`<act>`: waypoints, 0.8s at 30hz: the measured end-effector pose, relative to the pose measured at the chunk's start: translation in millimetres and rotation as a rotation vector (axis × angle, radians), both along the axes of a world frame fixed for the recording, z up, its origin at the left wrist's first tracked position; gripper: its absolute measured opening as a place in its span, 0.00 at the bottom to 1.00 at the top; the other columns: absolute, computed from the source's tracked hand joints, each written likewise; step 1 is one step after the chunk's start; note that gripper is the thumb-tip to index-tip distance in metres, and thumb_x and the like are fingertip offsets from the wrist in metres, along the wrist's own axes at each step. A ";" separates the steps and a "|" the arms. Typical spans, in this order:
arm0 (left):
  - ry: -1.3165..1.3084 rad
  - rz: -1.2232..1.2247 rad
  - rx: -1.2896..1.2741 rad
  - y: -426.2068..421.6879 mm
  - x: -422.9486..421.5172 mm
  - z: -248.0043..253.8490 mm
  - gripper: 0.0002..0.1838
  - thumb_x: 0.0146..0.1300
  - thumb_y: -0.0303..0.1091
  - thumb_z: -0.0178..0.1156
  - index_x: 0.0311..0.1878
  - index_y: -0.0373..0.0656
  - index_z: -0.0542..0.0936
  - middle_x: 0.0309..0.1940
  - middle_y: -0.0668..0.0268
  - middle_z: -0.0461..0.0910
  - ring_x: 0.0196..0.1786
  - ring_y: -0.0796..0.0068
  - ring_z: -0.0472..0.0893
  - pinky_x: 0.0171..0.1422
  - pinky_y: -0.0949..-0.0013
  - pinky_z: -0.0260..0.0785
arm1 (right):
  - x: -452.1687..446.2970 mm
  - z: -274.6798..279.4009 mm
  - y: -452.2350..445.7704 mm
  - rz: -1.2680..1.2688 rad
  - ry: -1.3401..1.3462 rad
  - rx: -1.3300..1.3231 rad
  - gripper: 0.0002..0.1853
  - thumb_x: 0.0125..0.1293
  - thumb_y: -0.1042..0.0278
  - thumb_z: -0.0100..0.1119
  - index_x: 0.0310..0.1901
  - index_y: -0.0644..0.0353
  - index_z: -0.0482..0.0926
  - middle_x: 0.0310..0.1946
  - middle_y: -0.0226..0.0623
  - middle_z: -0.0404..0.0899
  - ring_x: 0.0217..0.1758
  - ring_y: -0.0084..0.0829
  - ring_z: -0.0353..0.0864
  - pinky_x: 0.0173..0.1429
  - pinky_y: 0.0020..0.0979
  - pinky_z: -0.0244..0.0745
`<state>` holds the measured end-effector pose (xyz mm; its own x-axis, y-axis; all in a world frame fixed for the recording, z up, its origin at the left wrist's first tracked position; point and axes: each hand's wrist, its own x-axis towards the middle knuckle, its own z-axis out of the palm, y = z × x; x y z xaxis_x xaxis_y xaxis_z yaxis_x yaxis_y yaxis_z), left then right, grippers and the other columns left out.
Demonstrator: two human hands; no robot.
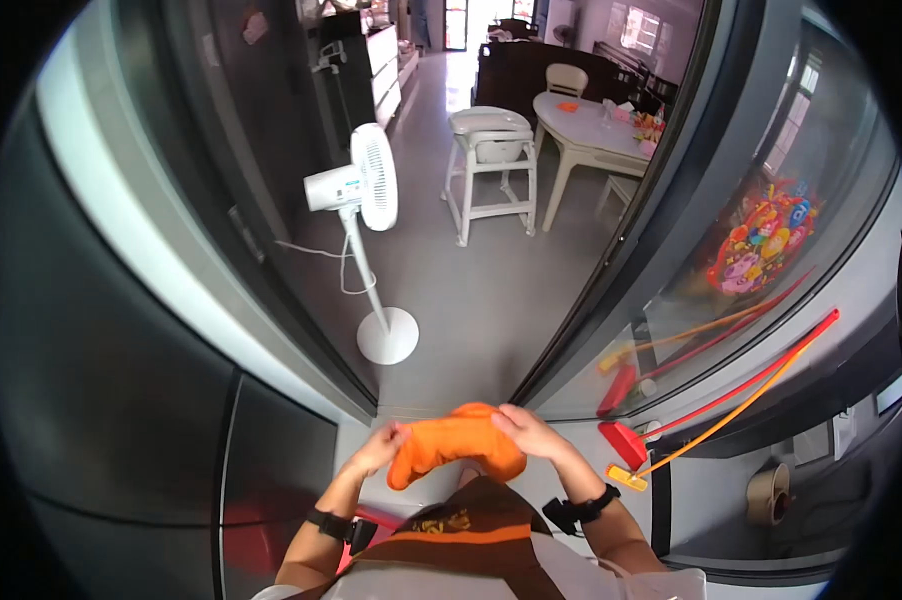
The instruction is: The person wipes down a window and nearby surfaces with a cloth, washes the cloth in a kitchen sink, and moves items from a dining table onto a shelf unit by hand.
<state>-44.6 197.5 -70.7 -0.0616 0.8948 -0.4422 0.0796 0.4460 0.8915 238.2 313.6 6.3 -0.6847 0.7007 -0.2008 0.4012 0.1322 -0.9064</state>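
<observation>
An orange cloth (456,445) is stretched between my two hands in front of my body, its lower ends drooping. My left hand (379,450) pinches its left end. At the upper right edge of the cloth, my right hand (529,432) is closed on the fabric, with the thumb on top. Dark straps with small black boxes sit on both wrists. Below the cloth is a brown apron (461,515) with an orange band, worn over a light top.
A white standing fan (376,180) with a loose cord stands beyond the doorway. Further in are a white high chair (491,150) and a dining table (591,130). On the right, a red dustpan (623,443) and a yellow broom (627,477) lean near the glass door (761,200).
</observation>
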 end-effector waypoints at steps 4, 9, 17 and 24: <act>-0.523 0.205 -0.108 135.9 3.2 13.3 0.21 0.70 0.51 0.49 0.53 0.43 0.70 0.35 0.70 0.77 0.28 0.81 0.75 0.25 0.75 0.68 | -69.7 -30.7 84.2 -0.161 0.273 0.354 0.16 0.71 0.57 0.47 0.36 0.64 0.71 0.27 0.40 0.75 0.30 0.39 0.78 0.37 0.38 0.71; -0.495 0.102 -0.181 280.6 3.4 19.7 0.21 0.67 0.41 0.53 0.58 0.37 0.69 0.45 0.60 0.78 0.45 0.69 0.81 0.42 0.68 0.77 | -121.1 -48.3 165.1 0.240 -0.197 0.626 0.12 0.63 0.61 0.53 0.39 0.62 0.75 0.44 0.45 0.74 0.51 0.47 0.74 0.52 0.42 0.72; -0.300 -0.069 -0.005 560.6 -9.3 -31.5 0.15 0.61 0.29 0.54 0.51 0.36 0.72 0.45 0.58 0.78 0.42 0.65 0.81 0.45 0.64 0.76 | -81.8 -56.1 353.9 -0.171 -0.154 0.485 0.27 0.61 0.61 0.56 0.60 0.63 0.66 0.59 0.52 0.65 0.60 0.50 0.67 0.62 0.43 0.66; 0.076 -0.305 0.151 780.2 41.4 -67.2 0.15 0.64 0.28 0.53 0.52 0.33 0.69 0.45 0.58 0.77 0.49 0.68 0.77 0.54 0.65 0.69 | -21.9 -71.1 408.5 -0.795 -0.354 0.189 0.23 0.63 0.62 0.57 0.57 0.63 0.70 0.54 0.53 0.73 0.57 0.48 0.73 0.61 0.40 0.68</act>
